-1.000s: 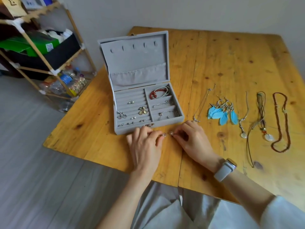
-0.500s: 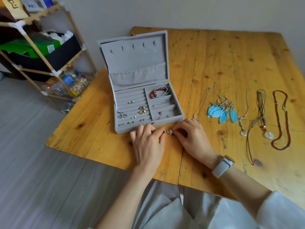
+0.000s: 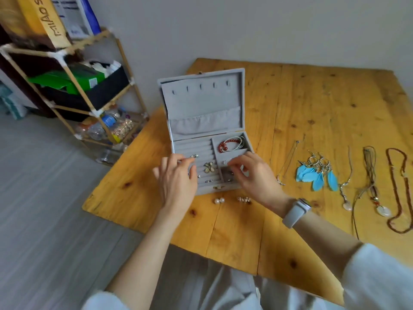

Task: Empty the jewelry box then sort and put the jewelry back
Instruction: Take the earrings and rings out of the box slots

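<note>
Grey felt lined the jewelry box (image 3: 202, 101), which stood open near the left edge of the wooden table (image 3: 312, 104). I judged the emptying only partly done: necklaces (image 3: 397, 189) and blue feather earrings (image 3: 312, 175) lay in a row to the right, and pearl studs (image 3: 219, 200) sat just in front of the box. Inside, a red bead bracelet (image 3: 225, 145) filled the top right compartment, and a flower brooch (image 3: 209, 167) and small earrings sat in the ring slots. My left hand (image 3: 176, 182) hovered over those slots, fingers curled; whether it pinched anything I could not tell. My right hand (image 3: 252, 175) reached into the middle right compartment, fingertips (image 3: 232, 163) seeming to pinch a small silver piece.
</note>
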`<state>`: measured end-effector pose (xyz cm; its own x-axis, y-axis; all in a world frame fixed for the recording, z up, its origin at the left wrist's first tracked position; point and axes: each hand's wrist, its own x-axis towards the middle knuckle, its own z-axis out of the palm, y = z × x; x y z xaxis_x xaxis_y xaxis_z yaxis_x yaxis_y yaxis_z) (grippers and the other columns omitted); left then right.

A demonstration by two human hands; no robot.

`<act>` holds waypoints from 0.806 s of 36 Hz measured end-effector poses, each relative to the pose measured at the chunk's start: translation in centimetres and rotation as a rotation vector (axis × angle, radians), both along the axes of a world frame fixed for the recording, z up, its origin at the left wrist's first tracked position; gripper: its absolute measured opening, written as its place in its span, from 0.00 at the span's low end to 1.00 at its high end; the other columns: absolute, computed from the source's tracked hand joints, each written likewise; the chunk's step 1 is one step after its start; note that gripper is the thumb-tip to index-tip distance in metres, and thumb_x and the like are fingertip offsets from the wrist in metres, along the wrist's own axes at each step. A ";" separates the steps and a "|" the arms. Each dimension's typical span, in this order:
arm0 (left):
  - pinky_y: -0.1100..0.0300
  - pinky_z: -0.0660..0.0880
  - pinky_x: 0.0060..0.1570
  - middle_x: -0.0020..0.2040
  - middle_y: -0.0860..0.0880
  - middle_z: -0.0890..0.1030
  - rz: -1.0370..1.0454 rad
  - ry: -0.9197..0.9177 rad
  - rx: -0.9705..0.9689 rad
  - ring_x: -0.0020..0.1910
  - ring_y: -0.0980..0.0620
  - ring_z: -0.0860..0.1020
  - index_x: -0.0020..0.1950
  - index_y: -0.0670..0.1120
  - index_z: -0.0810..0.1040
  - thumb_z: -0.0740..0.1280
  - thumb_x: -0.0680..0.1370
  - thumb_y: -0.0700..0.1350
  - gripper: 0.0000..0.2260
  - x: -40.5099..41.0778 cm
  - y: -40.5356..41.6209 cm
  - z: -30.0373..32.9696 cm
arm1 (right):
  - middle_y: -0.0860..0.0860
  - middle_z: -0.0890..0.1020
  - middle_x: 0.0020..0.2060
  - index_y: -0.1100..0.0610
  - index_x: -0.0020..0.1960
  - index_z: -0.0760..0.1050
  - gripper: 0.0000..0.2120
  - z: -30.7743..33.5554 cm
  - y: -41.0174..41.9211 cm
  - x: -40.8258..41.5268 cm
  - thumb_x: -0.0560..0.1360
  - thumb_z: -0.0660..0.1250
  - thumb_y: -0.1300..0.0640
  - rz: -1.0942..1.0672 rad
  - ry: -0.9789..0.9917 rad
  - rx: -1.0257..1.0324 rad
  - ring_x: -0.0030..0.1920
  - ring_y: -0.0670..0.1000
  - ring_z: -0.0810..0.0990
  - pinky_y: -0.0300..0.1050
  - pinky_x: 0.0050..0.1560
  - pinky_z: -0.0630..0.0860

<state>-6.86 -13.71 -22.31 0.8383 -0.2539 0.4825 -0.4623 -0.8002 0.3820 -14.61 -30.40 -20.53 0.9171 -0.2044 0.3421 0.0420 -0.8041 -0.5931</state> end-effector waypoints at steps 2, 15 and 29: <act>0.51 0.62 0.45 0.51 0.46 0.77 0.031 0.049 0.035 0.52 0.42 0.73 0.50 0.46 0.82 0.71 0.71 0.42 0.08 1.6 0.2 0.3 | 0.55 0.79 0.44 0.59 0.50 0.80 0.07 0.2 0.6 2.3 0.74 0.65 0.61 0.018 0.014 -0.031 0.48 0.56 0.75 0.41 0.48 0.68; 0.46 0.68 0.49 0.60 0.46 0.75 -0.066 0.073 0.024 0.58 0.42 0.71 0.49 0.47 0.83 0.72 0.70 0.40 0.10 4.5 0.9 -1.1 | 0.55 0.76 0.49 0.49 0.60 0.76 0.14 -1.3 2.9 9.3 0.76 0.61 0.53 0.086 0.130 -0.335 0.54 0.58 0.70 0.51 0.53 0.63; 0.53 0.60 0.50 0.56 0.52 0.76 -0.076 0.147 0.033 0.59 0.48 0.68 0.48 0.51 0.83 0.69 0.74 0.47 0.05 5.5 -0.1 -0.8 | 0.53 0.78 0.45 0.57 0.47 0.77 0.05 -0.7 1.5 9.1 0.73 0.67 0.58 0.094 0.129 -0.086 0.50 0.54 0.71 0.48 0.52 0.67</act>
